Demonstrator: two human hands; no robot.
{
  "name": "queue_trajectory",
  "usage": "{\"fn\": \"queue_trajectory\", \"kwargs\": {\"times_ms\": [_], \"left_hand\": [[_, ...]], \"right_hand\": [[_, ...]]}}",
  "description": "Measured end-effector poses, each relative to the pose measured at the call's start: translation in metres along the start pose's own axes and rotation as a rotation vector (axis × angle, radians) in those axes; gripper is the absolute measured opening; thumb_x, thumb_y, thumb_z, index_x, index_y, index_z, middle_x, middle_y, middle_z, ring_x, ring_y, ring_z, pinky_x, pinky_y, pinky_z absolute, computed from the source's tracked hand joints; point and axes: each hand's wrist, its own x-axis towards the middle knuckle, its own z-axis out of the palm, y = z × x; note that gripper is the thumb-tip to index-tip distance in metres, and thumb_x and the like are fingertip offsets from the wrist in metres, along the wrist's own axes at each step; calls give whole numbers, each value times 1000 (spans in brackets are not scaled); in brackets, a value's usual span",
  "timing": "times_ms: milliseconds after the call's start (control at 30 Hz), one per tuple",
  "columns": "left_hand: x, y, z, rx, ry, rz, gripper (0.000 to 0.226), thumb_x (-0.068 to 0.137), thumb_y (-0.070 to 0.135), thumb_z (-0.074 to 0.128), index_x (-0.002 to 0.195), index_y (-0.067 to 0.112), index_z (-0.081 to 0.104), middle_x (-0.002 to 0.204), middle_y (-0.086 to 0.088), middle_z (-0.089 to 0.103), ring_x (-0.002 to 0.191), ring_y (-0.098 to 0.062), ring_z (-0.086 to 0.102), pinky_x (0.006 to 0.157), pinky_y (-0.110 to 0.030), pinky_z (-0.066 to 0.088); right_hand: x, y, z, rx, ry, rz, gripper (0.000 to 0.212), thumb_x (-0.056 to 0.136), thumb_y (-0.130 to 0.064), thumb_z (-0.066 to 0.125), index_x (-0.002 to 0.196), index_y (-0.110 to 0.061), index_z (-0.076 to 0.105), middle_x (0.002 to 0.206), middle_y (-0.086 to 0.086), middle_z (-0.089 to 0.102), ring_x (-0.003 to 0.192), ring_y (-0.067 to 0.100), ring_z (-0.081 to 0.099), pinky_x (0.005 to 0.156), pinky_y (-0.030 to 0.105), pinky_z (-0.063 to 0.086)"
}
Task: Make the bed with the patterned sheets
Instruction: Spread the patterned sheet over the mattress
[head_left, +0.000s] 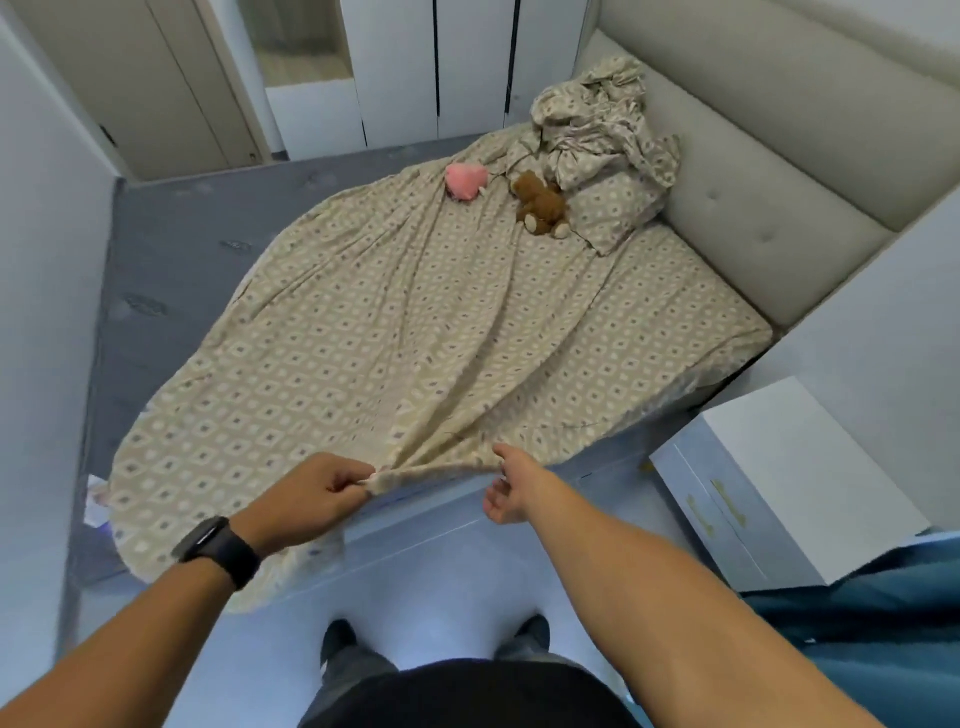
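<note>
Sheet: the patterned sheet (415, 322), beige with pale diamonds, lies spread and wrinkled over most of the mattress (156, 249), whose grey top shows bare along the left and far-left side
Sheet's near edge: bunched into a ridge at the foot of the bed, running between the two hands
Left hand: the left hand (306, 499) grips the left end of that bunched edge, fingers (348, 480) curled round the cloth with the thumb over it; a dark watch (218, 551) sits on the wrist
Right hand: the right hand (511, 486) is at the right end of the ridge, its fingers loosely curled and pointing left, their tips touching or just beside the cloth; whether they pinch it cannot be told
Near-left corner: the sheet hangs over the mattress edge towards the floor
Far end: a pillow (613, 218) in the same pattern, with a crumpled heap of matching bedding (597, 109) on top, against the padded headboard (769, 208)
Toys: a pink plush toy (466, 179) and a brown teddy bear (540, 205) lie on the sheet just left of the pillow
Right side: a white drawer unit (779, 483) stands near the bed's foot
</note>
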Motion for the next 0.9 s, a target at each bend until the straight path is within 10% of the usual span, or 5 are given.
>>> {"fn": "queue_trajectory", "kwargs": {"times_ms": [100,300,600,733,900], "left_hand": [[0,19,15,-65,83,-82,29,81,35,46,63,12,42,58,5,33,55,-8,32,56,-29,23],[-14,25,30,100,196,-188,43,81,50,47,67,9,50,61,-11,48,54,-10,39,58,-34,26],[34,36,55,454,-52,-561,56,91,63,60,59,18,47,56,0,54,52,-14,42,55,-30,28],[95,72,87,685,-138,-481,47,85,71,54,101,28,62,114,-2,68,93,-20,63,77,-31,48],[160,141,146,609,-90,-124,93,75,66,70,151,34,27,141,-3,44,121,-30,55,92,-43,52]], "right_hand": [[5,-2,-20,142,-68,78,49,94,-45,68,117,-9,43,128,14,52,119,30,58,92,41,51],[9,-19,-35,194,-180,-33,18,90,-28,73,90,-12,64,75,4,61,71,18,57,61,31,46],[-34,-96,-159,577,-113,-431,31,95,-10,50,124,-11,61,96,10,69,84,27,67,71,36,58],[-46,-114,-176,293,33,-538,25,91,-6,59,115,-7,65,101,16,73,87,34,72,66,42,62],[-59,-81,-144,41,-146,-487,17,94,-6,62,110,-5,65,88,15,71,81,29,69,61,39,59]]}}
